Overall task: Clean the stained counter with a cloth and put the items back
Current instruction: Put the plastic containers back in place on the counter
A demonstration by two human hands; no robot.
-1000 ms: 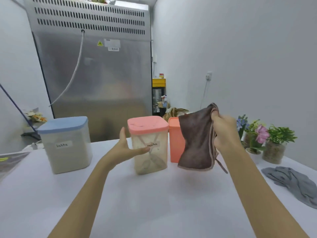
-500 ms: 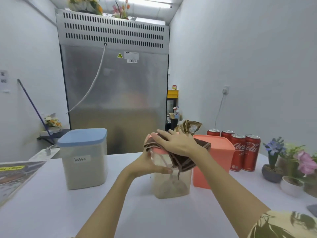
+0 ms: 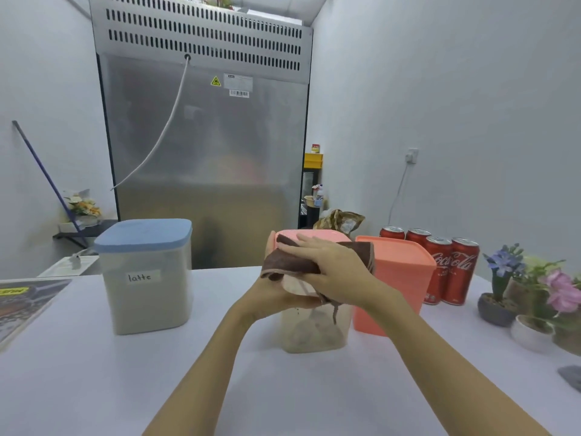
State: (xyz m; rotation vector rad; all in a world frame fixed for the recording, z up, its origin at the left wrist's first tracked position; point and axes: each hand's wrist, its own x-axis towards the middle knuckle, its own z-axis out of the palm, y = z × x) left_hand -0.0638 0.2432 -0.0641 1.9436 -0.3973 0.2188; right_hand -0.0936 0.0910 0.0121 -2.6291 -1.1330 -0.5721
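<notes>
Head view, only one I had: right hand (image 3: 333, 269) lay flat on the brown cloth (image 3: 292, 262), fingers straight, pressing it onto the pink lid (image 3: 317, 236) of the clear container (image 3: 314, 332). Cloth draped over the lid's front left corner, a cord end hanging down the container's front. Left hand (image 3: 276, 294) gripped the container's front left side, thumb up along the lid's left edge, partly under the cloth. Container stood upright on the white surface (image 3: 94, 372), centre frame, brownish contents in the bottom.

Just beside it on the right sat an orange container (image 3: 399, 278), lid on. Four red cola cans (image 3: 440, 269) lined up behind and to the right of that, near the wall. Potted flowers (image 3: 509, 287) at the right edge. Blue-lidded container (image 3: 147, 278) labelled "latte" stood well apart to the left. Crumpled brown bag (image 3: 341, 220) behind the pink lid. Grey cloth (image 3: 572, 377) barely in frame at lower right. Steel fridge (image 3: 204, 152) past the surface's far edge; couldn't see any stain on the surface.
</notes>
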